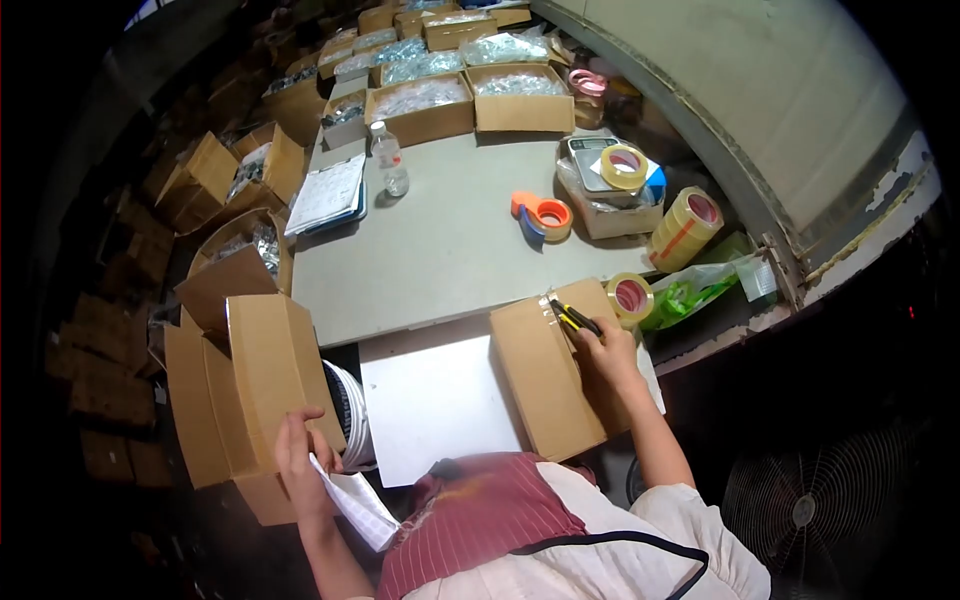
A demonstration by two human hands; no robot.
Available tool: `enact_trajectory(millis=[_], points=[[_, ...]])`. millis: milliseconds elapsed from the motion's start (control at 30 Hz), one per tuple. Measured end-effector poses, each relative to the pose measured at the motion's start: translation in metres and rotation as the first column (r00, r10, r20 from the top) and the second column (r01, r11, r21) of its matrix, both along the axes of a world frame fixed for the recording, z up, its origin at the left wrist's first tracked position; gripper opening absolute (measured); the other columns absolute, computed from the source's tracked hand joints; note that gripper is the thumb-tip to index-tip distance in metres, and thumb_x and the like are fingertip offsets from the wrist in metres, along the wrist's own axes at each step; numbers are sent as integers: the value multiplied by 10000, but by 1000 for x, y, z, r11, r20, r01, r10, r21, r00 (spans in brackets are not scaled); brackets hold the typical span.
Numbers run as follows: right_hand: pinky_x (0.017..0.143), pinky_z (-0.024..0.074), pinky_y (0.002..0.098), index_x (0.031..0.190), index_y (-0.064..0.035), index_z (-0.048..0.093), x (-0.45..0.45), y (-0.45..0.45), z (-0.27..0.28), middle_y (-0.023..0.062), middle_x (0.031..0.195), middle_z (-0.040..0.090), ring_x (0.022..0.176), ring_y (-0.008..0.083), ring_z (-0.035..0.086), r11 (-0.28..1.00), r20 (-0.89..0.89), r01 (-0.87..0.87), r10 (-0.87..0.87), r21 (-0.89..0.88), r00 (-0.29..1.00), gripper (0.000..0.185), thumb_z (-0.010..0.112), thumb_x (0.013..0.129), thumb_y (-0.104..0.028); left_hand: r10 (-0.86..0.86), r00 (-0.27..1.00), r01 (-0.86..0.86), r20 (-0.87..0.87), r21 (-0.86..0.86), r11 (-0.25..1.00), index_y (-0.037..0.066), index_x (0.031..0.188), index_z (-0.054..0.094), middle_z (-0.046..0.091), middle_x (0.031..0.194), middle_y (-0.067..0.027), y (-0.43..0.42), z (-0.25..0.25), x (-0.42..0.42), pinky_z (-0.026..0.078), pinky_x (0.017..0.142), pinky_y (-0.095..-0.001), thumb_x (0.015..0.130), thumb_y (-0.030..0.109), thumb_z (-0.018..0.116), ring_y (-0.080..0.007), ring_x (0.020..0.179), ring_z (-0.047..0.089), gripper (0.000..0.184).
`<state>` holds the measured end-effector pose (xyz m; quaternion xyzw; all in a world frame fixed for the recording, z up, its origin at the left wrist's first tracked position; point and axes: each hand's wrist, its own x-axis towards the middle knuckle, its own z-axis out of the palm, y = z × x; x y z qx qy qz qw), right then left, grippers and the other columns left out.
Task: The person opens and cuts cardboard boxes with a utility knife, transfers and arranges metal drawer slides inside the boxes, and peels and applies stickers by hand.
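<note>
Over the taped box [540,370], the right hand [610,355] is closed round a black-and-yellow tool [577,319]; left of the box, the left hand [300,465] pinches paper [358,508], which loose fingers could drop.

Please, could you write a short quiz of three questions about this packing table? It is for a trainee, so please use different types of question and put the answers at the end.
1. Multiple choice: what sits on top of the scale?
A) a cup
B) a roll of tape
C) a pair of gloves

2. True or false: the clear bottle stands on the table to the right of the written papers, as the person sees it.

3. Fill in the two colours: the right hand holds a ____ and ____ tool over the closed cardboard box.

Key: 1. B; 2. True; 3. black, yellow
</note>
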<state>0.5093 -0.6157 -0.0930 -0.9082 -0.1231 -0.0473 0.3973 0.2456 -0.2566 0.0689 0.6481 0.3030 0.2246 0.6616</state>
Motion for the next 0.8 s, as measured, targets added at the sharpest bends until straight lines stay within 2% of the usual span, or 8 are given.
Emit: enact_trajectory(millis=[67, 167, 300, 467, 500, 600, 800], points=[[637, 528, 465, 979, -44, 700, -2, 4, 2, 224, 746, 663, 736, 389, 681, 988, 120, 58, -41, -143, 992, 287, 681, 893, -318, 24, 1000, -24, -9, -2, 1000, 12, 1063, 597, 327, 517, 44, -2, 5, 1, 352, 426, -205, 1068, 383, 430, -51, 421, 335, 407], [613, 527, 481, 927, -77, 698, -3, 9, 1, 194, 706, 667, 678, 390, 674, 977, 210, 103, -64, -185, 976, 289, 697, 874, -360, 53, 998, -53, -16, 12, 999, 12, 1045, 602, 327, 508, 46, 2, 7, 1, 345, 414, -204, 1059, 370, 452, -48, 409, 322, 389], [586, 532, 473, 849, -65, 667, -5, 18, 12, 180, 681, 669, 651, 366, 680, 925, 233, 117, -32, -361, 972, 266, 688, 871, -330, 35, 999, -35, -13, -6, 999, 17, 999, 615, 329, 486, 49, 10, -5, -4, 347, 397, -211, 1044, 338, 490, -46, 386, 303, 348], [577, 543, 459, 821, -60, 648, -7, 43, 29, 162, 694, 690, 628, 336, 692, 819, 121, 30, 48, -573, 991, 172, 662, 865, -226, -86, 996, 85, -19, -50, 995, 16, 959, 621, 348, 488, 56, 10, -15, -8, 365, 398, -215, 1033, 312, 518, -37, 384, 311, 322], [606, 553, 448, 821, -74, 671, -7, 46, 32, 142, 733, 710, 666, 320, 707, 808, 99, 16, 53, -590, 994, 111, 656, 839, -182, -100, 995, 99, -29, -47, 994, 18, 953, 623, 349, 488, 58, 9, -14, -8, 364, 398, -215, 1032, 313, 519, -35, 385, 311, 322], [637, 554, 442, 804, -78, 695, -24, 39, 56, 147, 753, 714, 714, 320, 714, 765, 49, -20, 66, -644, 997, 93, 658, 810, -162, -129, 990, 126, -58, -55, 990, 3, 947, 615, 370, 519, 47, 9, -13, -12, 368, 423, -212, 1040, 256, 506, -46, 413, 333, 292], [632, 540, 445, 801, -69, 717, -94, -3, 86, 158, 736, 702, 723, 319, 713, 738, -160, -112, 6, -666, 987, 110, 676, 798, -171, -127, 984, 120, -127, -60, 991, 14, 906, 621, 350, 503, 57, 10, -25, -14, 337, 408, -216, 1025, 287, 532, -37, 401, 298, 311]])
